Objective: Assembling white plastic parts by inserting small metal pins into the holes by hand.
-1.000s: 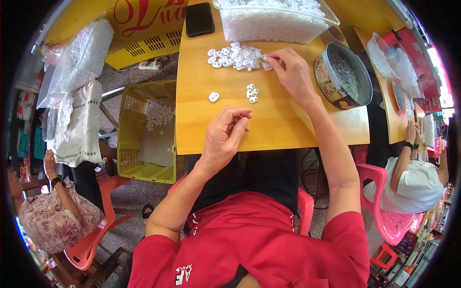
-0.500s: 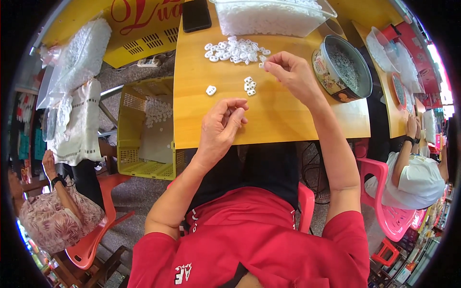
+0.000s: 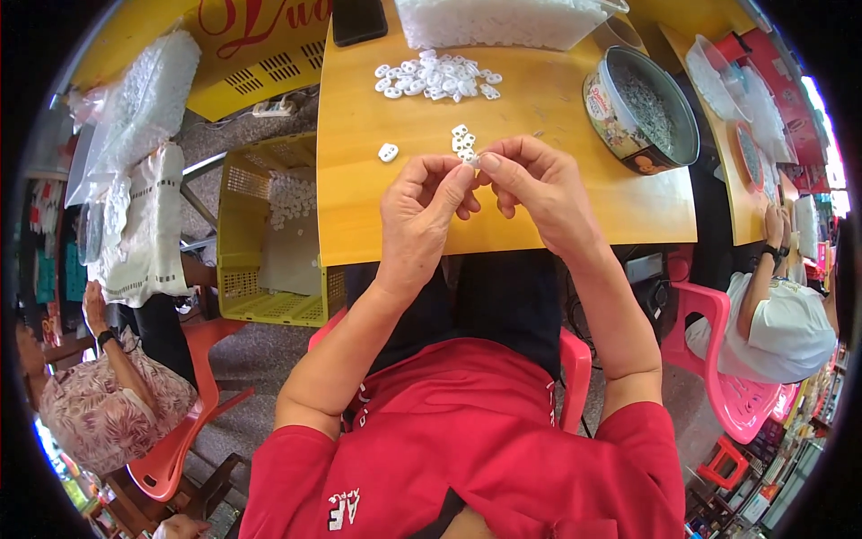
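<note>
My left hand (image 3: 420, 214) and my right hand (image 3: 530, 184) meet fingertip to fingertip over the yellow table (image 3: 359, 198). Between them they pinch a small white plastic piece (image 3: 470, 159). Just beyond the fingers lies a small cluster of the same white pieces (image 3: 461, 138), and one single piece (image 3: 388, 152) lies to the left. A larger heap of white pieces (image 3: 435, 76) sits farther back on the table.
A round tin of small metal parts (image 3: 645, 110) stands at the right. A clear tub of white pieces (image 3: 503, 20) and a dark phone (image 3: 357, 20) are at the far edge. A yellow crate (image 3: 269, 234) sits left of the table. Other people sit at both sides.
My right hand came back from the far heap toward me, and my left hand rose to meet it. Both now hold one white piece together.
</note>
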The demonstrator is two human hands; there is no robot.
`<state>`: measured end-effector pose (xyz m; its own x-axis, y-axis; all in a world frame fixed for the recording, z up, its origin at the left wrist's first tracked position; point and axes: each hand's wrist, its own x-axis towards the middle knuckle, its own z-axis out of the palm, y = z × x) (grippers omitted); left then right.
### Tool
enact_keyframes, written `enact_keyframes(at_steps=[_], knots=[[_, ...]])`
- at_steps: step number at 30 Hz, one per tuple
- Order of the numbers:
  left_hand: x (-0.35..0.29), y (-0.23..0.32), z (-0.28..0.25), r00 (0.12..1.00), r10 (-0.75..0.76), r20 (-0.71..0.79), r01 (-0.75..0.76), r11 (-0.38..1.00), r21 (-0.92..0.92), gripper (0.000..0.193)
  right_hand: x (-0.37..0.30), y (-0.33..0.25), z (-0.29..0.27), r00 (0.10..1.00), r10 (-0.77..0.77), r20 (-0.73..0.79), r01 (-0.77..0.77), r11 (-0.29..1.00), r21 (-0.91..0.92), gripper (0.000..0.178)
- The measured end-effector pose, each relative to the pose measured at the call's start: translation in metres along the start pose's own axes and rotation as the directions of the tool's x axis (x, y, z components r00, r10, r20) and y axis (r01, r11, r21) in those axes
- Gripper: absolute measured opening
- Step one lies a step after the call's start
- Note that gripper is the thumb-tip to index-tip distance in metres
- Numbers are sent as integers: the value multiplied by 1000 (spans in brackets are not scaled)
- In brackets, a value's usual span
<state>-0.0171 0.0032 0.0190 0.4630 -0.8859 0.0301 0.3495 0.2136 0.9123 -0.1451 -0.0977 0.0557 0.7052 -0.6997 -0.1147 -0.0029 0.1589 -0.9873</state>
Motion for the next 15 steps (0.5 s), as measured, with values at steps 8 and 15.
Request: enact_keyframes(at_steps=[8, 15], knots=[[-2, -5, 4, 1000, -18, 19, 16, 995, 93, 13, -9, 15, -2, 995, -73, -67, 67, 994, -89, 21], [-6, 1, -1, 994, -62, 91, 38, 968, 249, 11, -13, 15, -12, 999, -33, -28, 26, 977, -211, 20]])
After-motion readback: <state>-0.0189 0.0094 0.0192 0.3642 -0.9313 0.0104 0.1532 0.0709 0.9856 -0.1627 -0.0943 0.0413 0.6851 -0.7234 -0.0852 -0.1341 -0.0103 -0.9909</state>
